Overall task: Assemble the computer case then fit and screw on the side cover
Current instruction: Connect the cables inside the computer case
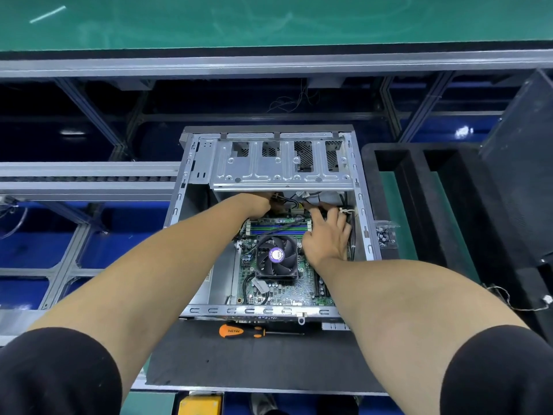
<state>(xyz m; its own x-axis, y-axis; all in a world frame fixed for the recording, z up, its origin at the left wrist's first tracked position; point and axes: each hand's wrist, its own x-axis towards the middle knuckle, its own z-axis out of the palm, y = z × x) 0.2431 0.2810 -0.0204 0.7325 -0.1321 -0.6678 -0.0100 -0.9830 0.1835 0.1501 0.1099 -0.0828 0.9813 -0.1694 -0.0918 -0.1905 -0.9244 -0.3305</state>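
Right hand fingers pinch cables (left hand's grip hidden) inside case.

Factory assembly line: conveyor rails, green belt

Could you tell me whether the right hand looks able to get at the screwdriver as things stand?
Probably yes: the screwdriver lies uncovered on the black mat just in front of the case, and the right hand, now among the cables, would only need drawing back.

Silver computer case; green motherboard; black fan, purple hub; orange-black screwdriver; black mat.
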